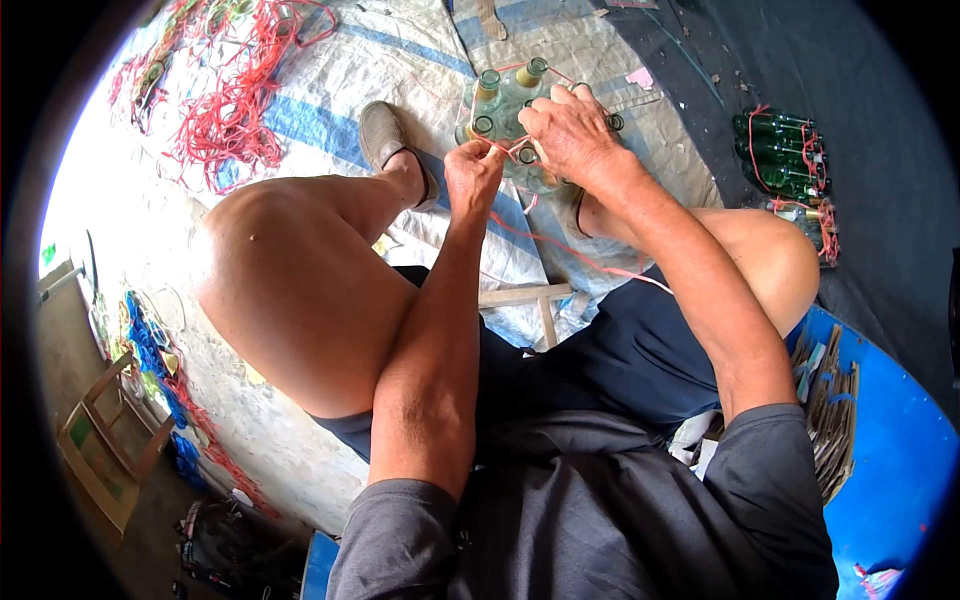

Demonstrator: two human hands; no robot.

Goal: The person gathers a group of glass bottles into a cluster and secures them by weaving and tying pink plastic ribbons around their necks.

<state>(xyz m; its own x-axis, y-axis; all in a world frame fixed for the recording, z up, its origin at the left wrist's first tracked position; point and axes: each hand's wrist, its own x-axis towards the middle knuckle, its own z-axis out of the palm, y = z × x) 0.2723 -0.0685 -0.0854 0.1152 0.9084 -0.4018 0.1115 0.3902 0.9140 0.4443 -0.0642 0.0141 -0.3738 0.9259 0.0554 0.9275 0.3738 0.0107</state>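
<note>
Several clear glass bottles (487, 95) stand upright in a cluster between my feet, their open necks pointing up. Pink plastic twine (548, 77) runs around the group. At the near left side of the cluster, my left hand (472, 180) is closed, thumb and fingers pinching the twine by the bottle necks. Over the right part of the cluster my right hand (572, 135) is curled into a fist and hides some bottles. Twine stretches between the two hands, though the right fingertips are turned away. A loose twine tail (590, 262) trails toward my lap.
A tangled heap of pink twine (235, 100) lies at upper left on the woven plastic sheet (310, 125). Tied green bottles (785, 155) lie at right on dark cloth. A blue container (890, 430) with flattened cardboard stands at lower right. A wooden frame (110, 440) is at lower left.
</note>
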